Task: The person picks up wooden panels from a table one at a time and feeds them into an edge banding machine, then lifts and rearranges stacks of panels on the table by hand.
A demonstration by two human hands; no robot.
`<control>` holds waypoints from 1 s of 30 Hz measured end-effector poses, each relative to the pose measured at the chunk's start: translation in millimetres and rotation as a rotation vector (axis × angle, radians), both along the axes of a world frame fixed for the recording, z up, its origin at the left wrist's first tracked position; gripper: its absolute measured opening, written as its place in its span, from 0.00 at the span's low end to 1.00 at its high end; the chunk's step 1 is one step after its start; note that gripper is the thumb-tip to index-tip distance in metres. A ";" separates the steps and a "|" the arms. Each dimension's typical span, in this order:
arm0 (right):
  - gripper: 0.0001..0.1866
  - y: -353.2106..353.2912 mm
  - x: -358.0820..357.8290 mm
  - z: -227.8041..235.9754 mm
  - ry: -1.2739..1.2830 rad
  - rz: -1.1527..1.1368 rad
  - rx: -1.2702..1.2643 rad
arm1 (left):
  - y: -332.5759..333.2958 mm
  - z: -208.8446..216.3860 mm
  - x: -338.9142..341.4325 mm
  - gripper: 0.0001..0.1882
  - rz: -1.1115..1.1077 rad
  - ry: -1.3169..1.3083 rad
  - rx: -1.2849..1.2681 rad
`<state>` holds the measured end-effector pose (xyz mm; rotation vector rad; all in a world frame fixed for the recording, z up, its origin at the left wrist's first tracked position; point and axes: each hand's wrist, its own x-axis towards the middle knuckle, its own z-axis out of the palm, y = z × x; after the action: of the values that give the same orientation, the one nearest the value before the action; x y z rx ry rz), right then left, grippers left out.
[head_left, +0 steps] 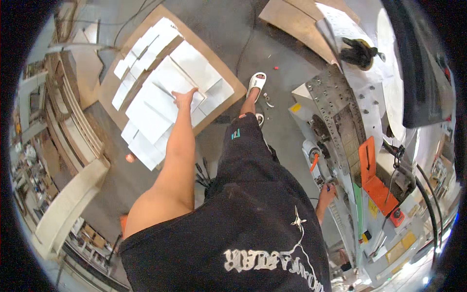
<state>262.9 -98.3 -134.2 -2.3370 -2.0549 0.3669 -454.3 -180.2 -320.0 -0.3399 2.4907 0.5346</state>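
Note:
My left arm reaches out to a spread of white flat panels [160, 109], stacked in overlapping rows on a brown board [233, 80]. On or just above the upper panels, near a pale edge strip, is my left hand [184, 98], its thumb and a finger spread apart and nothing seen in its grasp. My right hand [328, 193] is at the right, beside the edge of a grey metal machine [335, 117]. Its fingers are curled, with a small dark-blue bit showing at them, too small to name.
An orange bracket [377, 187] and a white-and-orange fitting [312, 153] sit on the machine. Dark gloves [359, 52] lie on its white top. Brown sheets [289, 22] lean at the far right. A beige frame [73, 204] stands at the left. Cables cross the grey floor.

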 end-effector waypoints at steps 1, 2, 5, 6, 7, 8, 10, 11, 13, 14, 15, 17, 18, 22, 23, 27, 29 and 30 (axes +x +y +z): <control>0.14 3.4 -9.4 4.6 -0.018 -0.011 -0.037 | 1.0 11.7 2.2 0.68 0.059 0.005 0.163; 0.14 11.3 -21.1 5.9 -0.004 -0.027 -0.022 | 0.8 24.9 2.7 0.68 0.041 0.017 0.179; 0.18 35.7 -112.1 52.8 0.245 -0.166 -0.176 | 43.3 117.9 30.6 0.65 0.237 -0.372 0.705; 0.20 61.5 -181.1 87.2 0.270 -0.212 -0.267 | 40.4 134.4 33.7 0.63 0.213 -0.428 0.791; 0.21 64.3 -178.8 71.8 0.495 -0.053 -0.303 | 50.9 150.1 43.3 0.60 0.166 -0.516 0.877; 0.22 66.0 -207.1 75.1 0.508 0.122 -0.223 | 55.8 162.4 54.6 0.56 0.142 -0.575 0.957; 0.28 82.5 -262.3 95.8 0.797 0.132 -0.578 | 83.9 208.9 93.1 0.45 0.131 -0.672 1.065; 0.32 86.1 -289.5 112.0 0.760 0.315 -0.555 | 95.8 239.3 114.0 0.40 0.169 -0.713 1.106; 0.38 85.3 -323.4 136.2 0.724 0.547 -0.512 | 112.2 272.3 151.1 0.37 0.090 -0.833 1.203; 0.39 85.9 -332.2 143.6 0.732 0.605 -0.499 | 118.1 279.4 167.7 0.35 0.049 -0.860 1.216; 0.39 85.1 -334.8 153.7 0.745 0.573 -0.472 | 122.5 285.6 183.5 0.34 0.008 -0.891 1.226; 0.32 84.6 -333.9 172.3 0.698 0.567 -0.428 | 129.6 290.6 206.7 0.32 -0.038 -0.882 1.153; 0.25 82.4 -326.0 160.7 0.742 0.566 -0.301 | 129.1 288.0 216.4 0.33 -0.119 -0.858 1.152; 0.17 79.0 -285.1 118.7 1.236 0.209 -0.387 | 156.5 294.8 226.8 0.40 -0.232 -0.818 1.094; 0.19 77.8 -275.7 128.9 1.281 0.101 -0.467 | 164.4 290.3 216.8 0.41 -0.219 -0.803 1.082; 0.17 72.4 -231.4 120.0 1.694 -0.102 -0.466 | 218.3 247.5 167.5 0.36 -0.198 -0.631 1.102; 0.16 75.5 -217.7 117.9 1.804 -0.223 -0.480 | 236.6 256.6 169.2 0.26 -0.560 -0.594 1.193; 0.15 80.0 -212.9 113.9 1.838 -0.313 -0.443 | 243.8 260.9 177.8 0.26 -0.566 -0.604 1.192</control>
<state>50.0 -18.3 -20.3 -1.0803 -0.6398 1.9708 -276.5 63.6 -59.1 0.5689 1.2620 1.2771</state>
